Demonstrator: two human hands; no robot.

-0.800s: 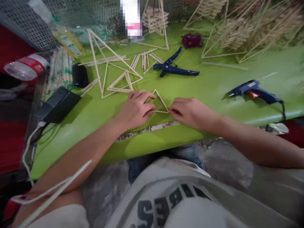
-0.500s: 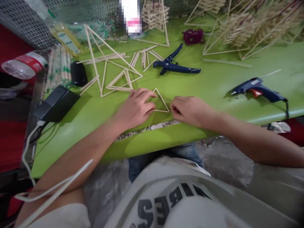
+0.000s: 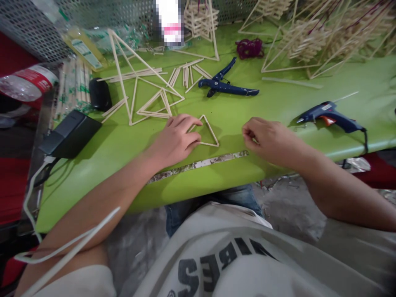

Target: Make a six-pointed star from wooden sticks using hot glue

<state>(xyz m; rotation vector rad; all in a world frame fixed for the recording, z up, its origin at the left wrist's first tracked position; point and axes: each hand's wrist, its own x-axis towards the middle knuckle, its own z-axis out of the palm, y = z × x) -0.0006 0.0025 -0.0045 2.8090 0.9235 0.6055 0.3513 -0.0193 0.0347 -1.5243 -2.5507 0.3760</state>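
Observation:
My left hand (image 3: 177,140) rests on the green table with its thumb and fingers closed on the left side of a small triangle of thin wooden sticks (image 3: 211,130), which lies flat. The triangle's left corner is hidden under those fingers. To the right, apart from the triangle, my right hand (image 3: 270,140) hovers with curled fingers pressed together; whatever they hold, if anything, is hidden. A blue glue gun (image 3: 335,117) with an orange trigger lies further right. Beyond my hands are blue cutters (image 3: 224,87) with spread handles and some small stick triangles (image 3: 151,113).
A larger stick frame (image 3: 121,78) stands behind the small triangles, near loose sticks (image 3: 185,76). Purple string (image 3: 250,48) and finished stick structures (image 3: 309,45) sit at the back. A black adapter (image 3: 71,134) and wrapped stick bundles (image 3: 76,86) are left. A patterned strip (image 3: 201,164) runs along the front.
My right hand has moved right, away from the triangle's right corner, uncovering the end of the patterned strip. My left hand stays on the triangle.

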